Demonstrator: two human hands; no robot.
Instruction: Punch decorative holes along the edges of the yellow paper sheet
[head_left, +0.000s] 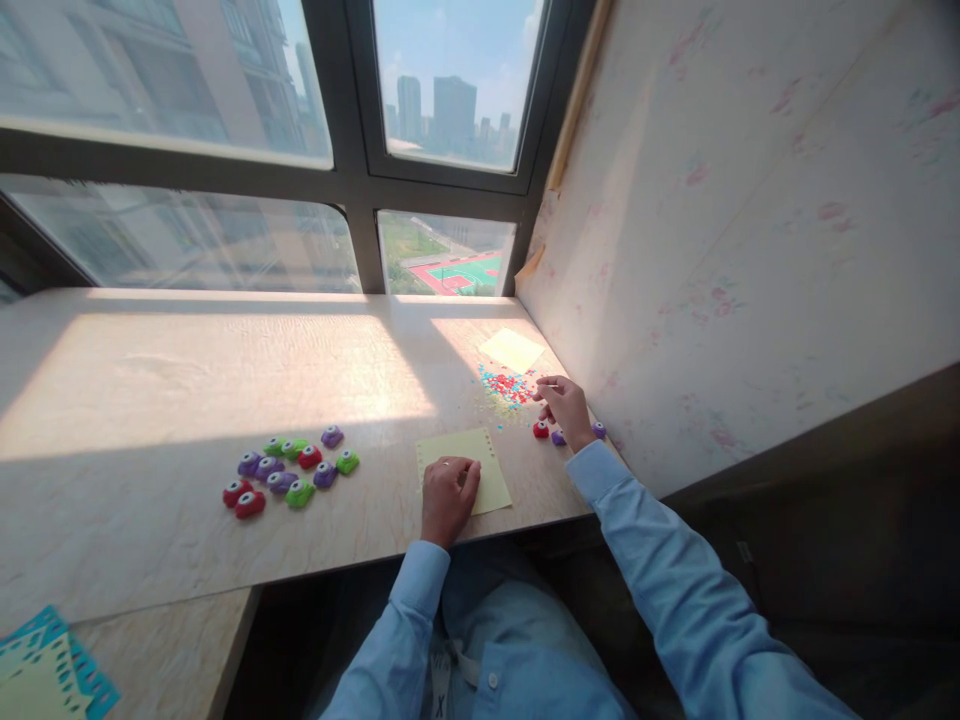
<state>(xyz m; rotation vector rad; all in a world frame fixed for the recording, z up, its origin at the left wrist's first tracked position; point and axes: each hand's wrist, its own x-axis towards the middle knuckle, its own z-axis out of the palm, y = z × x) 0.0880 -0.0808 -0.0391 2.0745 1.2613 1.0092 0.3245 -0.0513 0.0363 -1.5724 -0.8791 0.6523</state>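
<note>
My left hand [450,490] rests on a pale yellow sheet of paper [487,490], its fingers curled in; whatever is under them is hidden. A row of small holes runs along the sheet's far edge. To the right, my right hand [566,408] hovers by a pile of tiny red, blue and yellow paper bits [510,388]. Its thumb and fingertips are pinched together; what they hold, if anything, is too small to make out. Just below that hand sit a red craft punch [541,430] and a purple one [558,438], with another purple punch [598,430] beside the wrist.
Several red, purple and green craft punches [281,482] lie grouped on the left of the table [150,530]. Another yellow sheet [512,350] lies behind the paper bits. Punched blue and yellow sheets [56,665] are at lower left. A wall [712,250] bounds the right; windows stand behind.
</note>
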